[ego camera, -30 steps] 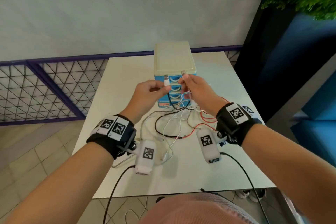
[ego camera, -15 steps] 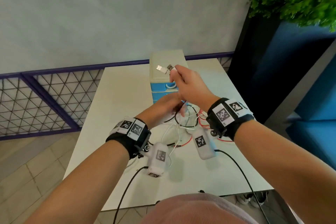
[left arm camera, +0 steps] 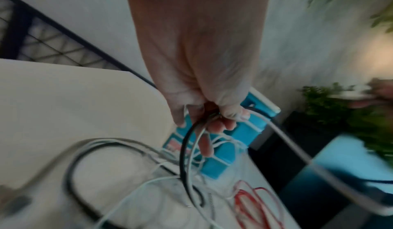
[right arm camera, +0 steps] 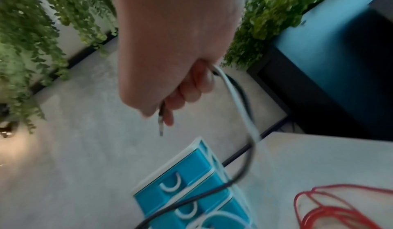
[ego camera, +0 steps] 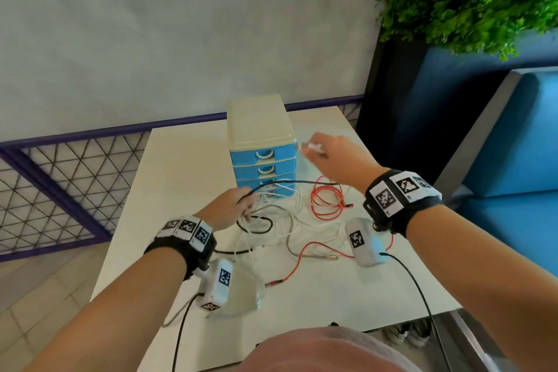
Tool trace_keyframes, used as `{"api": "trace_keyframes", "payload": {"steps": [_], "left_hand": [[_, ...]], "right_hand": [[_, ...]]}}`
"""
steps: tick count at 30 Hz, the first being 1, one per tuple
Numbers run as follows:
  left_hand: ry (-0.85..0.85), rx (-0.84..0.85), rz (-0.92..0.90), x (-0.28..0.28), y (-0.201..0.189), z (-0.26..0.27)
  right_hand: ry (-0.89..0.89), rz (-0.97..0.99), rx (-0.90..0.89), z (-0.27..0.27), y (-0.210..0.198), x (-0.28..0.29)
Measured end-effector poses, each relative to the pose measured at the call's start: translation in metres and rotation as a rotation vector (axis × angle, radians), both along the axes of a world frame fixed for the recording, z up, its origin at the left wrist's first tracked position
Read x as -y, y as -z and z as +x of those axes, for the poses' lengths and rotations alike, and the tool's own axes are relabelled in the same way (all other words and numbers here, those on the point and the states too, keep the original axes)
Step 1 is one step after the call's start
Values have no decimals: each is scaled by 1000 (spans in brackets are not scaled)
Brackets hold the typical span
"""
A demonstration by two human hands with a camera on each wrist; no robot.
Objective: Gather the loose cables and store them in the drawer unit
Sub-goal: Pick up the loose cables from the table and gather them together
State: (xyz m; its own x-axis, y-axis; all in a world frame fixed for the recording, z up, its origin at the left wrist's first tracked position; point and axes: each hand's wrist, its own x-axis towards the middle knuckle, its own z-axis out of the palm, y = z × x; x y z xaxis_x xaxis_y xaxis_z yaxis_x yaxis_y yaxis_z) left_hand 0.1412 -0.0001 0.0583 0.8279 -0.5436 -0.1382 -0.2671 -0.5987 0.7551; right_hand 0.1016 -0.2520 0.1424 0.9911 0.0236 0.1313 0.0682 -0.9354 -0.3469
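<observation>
Bare forearms, no sleeves. Black strap round each wrist: left wristband (ego camera: 184, 238), right wristband (ego camera: 401, 199), each topped with white plates printed with black-and-white square markers. Small white camera pod hung under each band, left pod (ego camera: 219, 284) and right pod (ego camera: 363, 241), each with one more square marker. Thin black lead (ego camera: 422, 296) trailing from each pod toward the body. Pinkish garment (ego camera: 320, 350) at the bottom edge.
</observation>
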Motion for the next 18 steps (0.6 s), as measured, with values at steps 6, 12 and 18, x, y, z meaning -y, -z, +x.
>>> {"api": "trace_keyframes", "payload": {"steps": [6, 12, 18], "left_hand": [[67, 191, -227, 48, -60, -8], [-61, 62, -457, 31, -62, 4], [55, -20, 2, 6, 6, 1]], "right_hand": [[-163, 252, -250, -3, 5, -47], [55, 823, -199, 10, -8, -40], [214, 1448, 65, 27, -38, -30]]}}
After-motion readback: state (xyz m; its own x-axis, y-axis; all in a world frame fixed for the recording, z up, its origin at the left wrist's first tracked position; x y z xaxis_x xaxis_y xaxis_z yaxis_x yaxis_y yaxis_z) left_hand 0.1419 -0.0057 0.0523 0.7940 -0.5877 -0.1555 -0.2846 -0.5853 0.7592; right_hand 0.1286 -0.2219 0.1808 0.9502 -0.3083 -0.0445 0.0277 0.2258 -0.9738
